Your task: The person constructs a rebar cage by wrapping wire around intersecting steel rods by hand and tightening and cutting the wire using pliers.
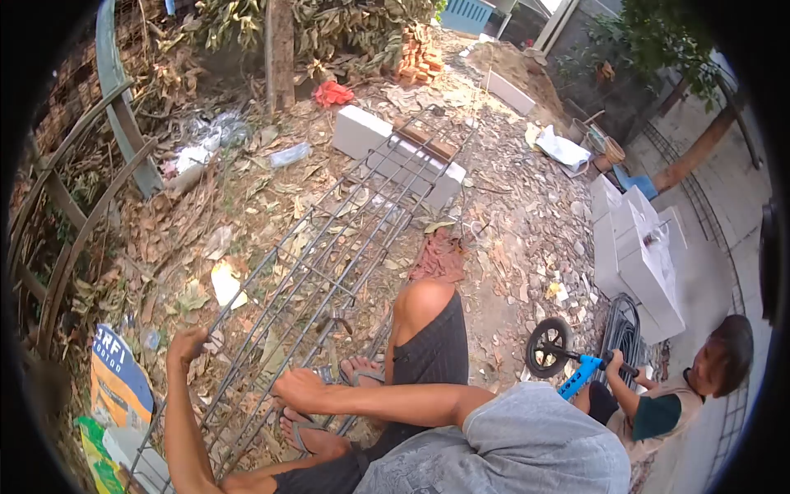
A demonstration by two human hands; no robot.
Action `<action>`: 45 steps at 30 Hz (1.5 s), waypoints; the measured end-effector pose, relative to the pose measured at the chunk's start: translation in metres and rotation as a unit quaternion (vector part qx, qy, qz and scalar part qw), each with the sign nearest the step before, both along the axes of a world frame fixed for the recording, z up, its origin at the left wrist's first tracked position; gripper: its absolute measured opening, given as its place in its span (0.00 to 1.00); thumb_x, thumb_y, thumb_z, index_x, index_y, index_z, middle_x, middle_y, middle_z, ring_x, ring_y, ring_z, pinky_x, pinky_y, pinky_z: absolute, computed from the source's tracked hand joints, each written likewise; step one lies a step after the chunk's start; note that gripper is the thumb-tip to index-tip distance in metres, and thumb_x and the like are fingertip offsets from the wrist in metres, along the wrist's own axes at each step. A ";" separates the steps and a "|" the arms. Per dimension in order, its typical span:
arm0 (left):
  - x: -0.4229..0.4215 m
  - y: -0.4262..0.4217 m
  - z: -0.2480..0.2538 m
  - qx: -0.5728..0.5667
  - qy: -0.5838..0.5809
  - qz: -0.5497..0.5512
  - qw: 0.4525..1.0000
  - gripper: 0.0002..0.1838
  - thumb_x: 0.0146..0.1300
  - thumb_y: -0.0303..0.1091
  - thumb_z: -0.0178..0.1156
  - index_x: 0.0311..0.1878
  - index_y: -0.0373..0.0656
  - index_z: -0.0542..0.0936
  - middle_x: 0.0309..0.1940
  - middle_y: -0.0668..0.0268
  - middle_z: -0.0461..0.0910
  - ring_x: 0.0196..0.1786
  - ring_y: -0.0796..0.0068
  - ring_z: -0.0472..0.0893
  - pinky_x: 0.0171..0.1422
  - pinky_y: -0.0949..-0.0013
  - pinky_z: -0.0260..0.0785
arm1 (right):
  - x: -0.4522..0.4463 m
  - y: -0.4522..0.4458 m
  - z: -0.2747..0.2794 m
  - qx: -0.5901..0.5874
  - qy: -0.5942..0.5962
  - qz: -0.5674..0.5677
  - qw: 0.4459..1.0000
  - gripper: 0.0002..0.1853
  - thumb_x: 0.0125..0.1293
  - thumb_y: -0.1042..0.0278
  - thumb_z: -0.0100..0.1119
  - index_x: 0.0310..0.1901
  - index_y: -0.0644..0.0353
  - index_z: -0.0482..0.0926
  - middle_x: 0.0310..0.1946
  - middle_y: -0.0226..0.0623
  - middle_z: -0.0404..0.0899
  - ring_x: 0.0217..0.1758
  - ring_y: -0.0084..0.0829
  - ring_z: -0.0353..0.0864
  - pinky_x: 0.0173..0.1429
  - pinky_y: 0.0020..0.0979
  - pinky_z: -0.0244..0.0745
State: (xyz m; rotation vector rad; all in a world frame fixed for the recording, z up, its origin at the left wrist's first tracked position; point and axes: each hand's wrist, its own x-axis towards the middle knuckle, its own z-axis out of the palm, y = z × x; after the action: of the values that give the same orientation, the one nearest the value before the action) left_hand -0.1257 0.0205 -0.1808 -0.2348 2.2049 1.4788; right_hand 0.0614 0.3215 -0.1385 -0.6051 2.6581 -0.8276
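Bent low over a long, box-shaped cage of grey steel rods (317,269), a person in a grey T-shirt (527,440) raises the left forearm nearly upright, the left hand (189,346) closed on an outer rod. The right forearm stretches almost level, its hand (298,389) curled at nearer rods; its grip cannot be told. The cage's far end rests on pale rectangular blocks (360,134).

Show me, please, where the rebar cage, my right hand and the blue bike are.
Rebar cage (317,273): head view, a crossing bar near its middle.
Your right hand (300,389): head view, back of the hand.
Blue bike (581,376): head view, its blue frame.
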 end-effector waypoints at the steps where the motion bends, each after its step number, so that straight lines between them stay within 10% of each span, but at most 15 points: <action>1: 0.000 0.003 0.003 0.011 -0.015 0.014 1.000 0.19 0.63 0.47 0.74 0.41 0.37 0.89 0.33 0.63 0.87 0.27 0.73 0.82 0.30 0.69 0.74 | -0.001 0.000 0.001 0.002 -0.001 0.014 1.000 0.07 0.53 0.68 0.69 0.27 0.64 0.87 0.26 0.56 0.85 0.32 0.54 0.88 0.35 0.50 0.81; 20: -0.008 -0.016 -0.016 0.032 -0.035 0.025 0.999 0.22 0.68 0.43 0.70 0.59 0.38 0.85 0.38 0.64 0.89 0.28 0.72 0.84 0.29 0.70 0.73 | 0.005 0.001 -0.020 -0.044 0.090 -0.004 0.995 0.10 0.51 0.66 0.70 0.23 0.65 0.85 0.21 0.53 0.82 0.26 0.52 0.86 0.28 0.50 0.78; 45: -0.001 -0.007 -0.003 0.019 -0.031 0.065 0.997 0.16 0.63 0.41 0.76 0.44 0.37 0.89 0.32 0.63 0.88 0.26 0.72 0.84 0.29 0.69 0.74 | 0.006 0.010 -0.004 -0.057 0.055 0.000 0.997 0.11 0.53 0.63 0.72 0.26 0.64 0.86 0.25 0.52 0.84 0.34 0.53 0.87 0.37 0.49 0.80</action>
State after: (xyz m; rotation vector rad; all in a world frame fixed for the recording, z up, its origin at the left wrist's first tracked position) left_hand -0.1269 0.0136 -0.1833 -0.4131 2.1456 1.5576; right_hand 0.0675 0.3313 -0.1421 -0.6979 2.7220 -0.9782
